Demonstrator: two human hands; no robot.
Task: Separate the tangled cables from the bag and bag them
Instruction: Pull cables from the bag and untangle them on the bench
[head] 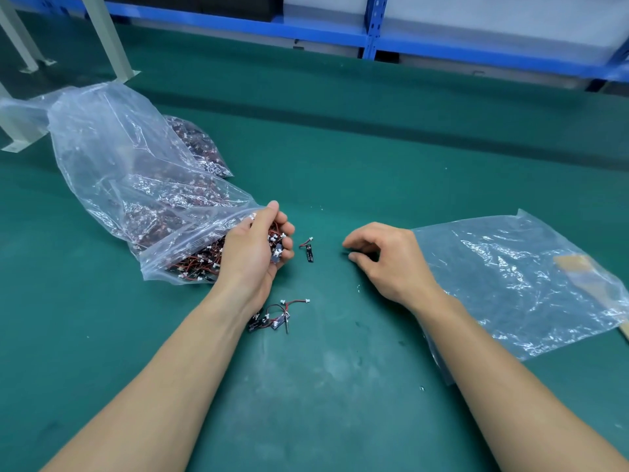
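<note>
Green desk (340, 386): a mat-covered surface carries everything; pale scuffs show near the lower middle.
Large bag (119, 158): clear plastic, crumpled, lying at the left with its mouth towards the middle of the desk; it is packed with tangled red-and-black cables with white connectors.
Left hand (258, 247): at the mouth of the large bag, fingers curled round a handful of cables (277, 241), with the bag's edge lying against the thumb side.
Single cable (308, 250): lies on the desk between the two hands, just beside the left fingertips and apart from the right hand.
Small pile (275, 316): a few loose cables on the desk, just beside the left wrist.
Right hand (384, 257): knuckles up, fingers curled down with the tips close to the desk; whether they pinch anything cannot be told.
Flat bag (510, 284): clear plastic, lying at the right, partly under the right forearm; no cables visible inside.
Tan strip (571, 264): seen through the flat bag's far right part.
Blue shelf frame (306, 32): runs along the back, beyond the desk.
</note>
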